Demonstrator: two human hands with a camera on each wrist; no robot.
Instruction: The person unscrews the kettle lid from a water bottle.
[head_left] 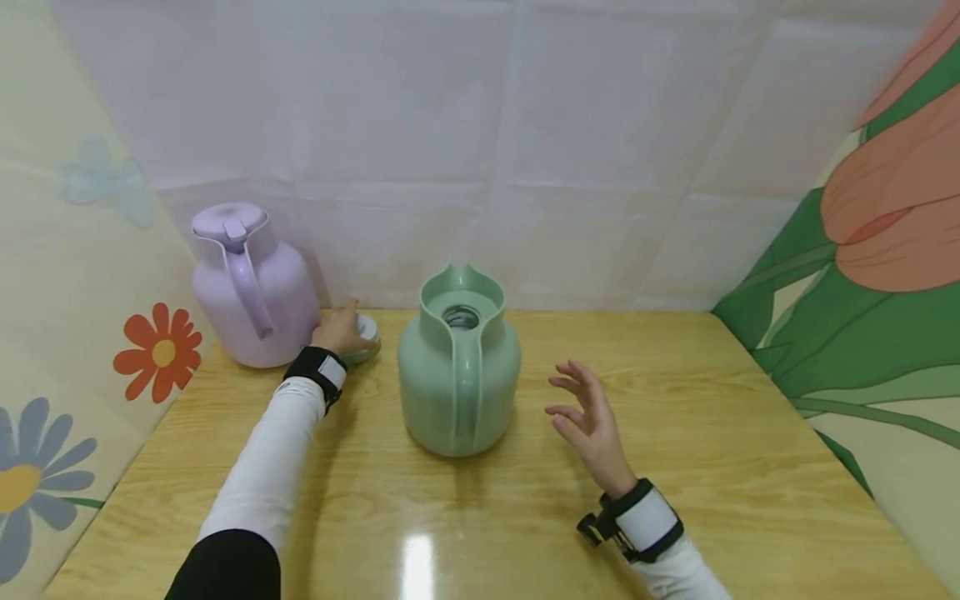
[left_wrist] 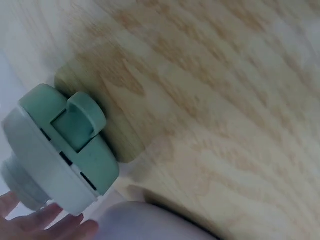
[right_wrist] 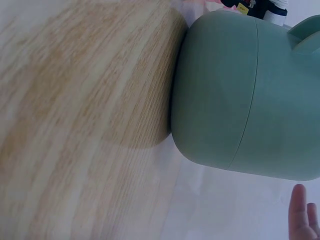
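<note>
At the back left, my left hand [head_left: 341, 330] is spread around a jug lid [head_left: 365, 330], fingertips right at its white part. The lid rests upside down on the table, its green top [left_wrist: 85, 135] with a small loop facing the wood and its white stopper [left_wrist: 22, 182] turned up. A green vacuum jug [head_left: 461, 383] stands upright in the middle, its mouth uncovered and its handle toward me. My right hand [head_left: 588, 421] hovers to the right of this jug, apart from it, fingers loosely bent around nothing.
A lilac vacuum jug [head_left: 258, 292] with its lid on stands at the back left, close beside my left hand. White sheeting [head_left: 480, 150] hangs behind the wooden table [head_left: 675, 400]. Flower-printed cloths flank it on both sides.
</note>
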